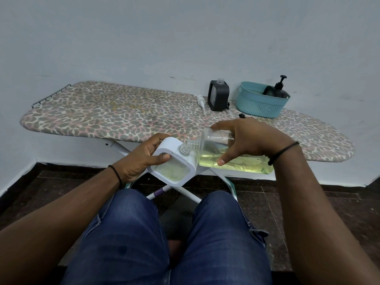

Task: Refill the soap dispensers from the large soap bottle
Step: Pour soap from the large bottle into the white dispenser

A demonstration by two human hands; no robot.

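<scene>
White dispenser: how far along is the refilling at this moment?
Underway: the left hand holds the white dispenser, the right hand tips the large soap bottle mouth to mouth with it. The black dispenser, uncapped on the ironing board, looks unfilled. Nothing looks finished.

Person seated; only forearms, hands and thighs in view. Both forearms bare, no sleeves visible. Left hand (141,159): thin black beaded band (116,174) around the wrist, sitting just behind the hand. Right hand (248,138): thin black cord bracelet (284,150) around the wrist, with a small knot or bead on the side toward the knees. No rings or watch seen on either hand. Legs in blue denim jeans (131,233), faded over the thighs, with seam puckers at the outer edges and a small dark spot on the left thigh, below the beaded band.
</scene>
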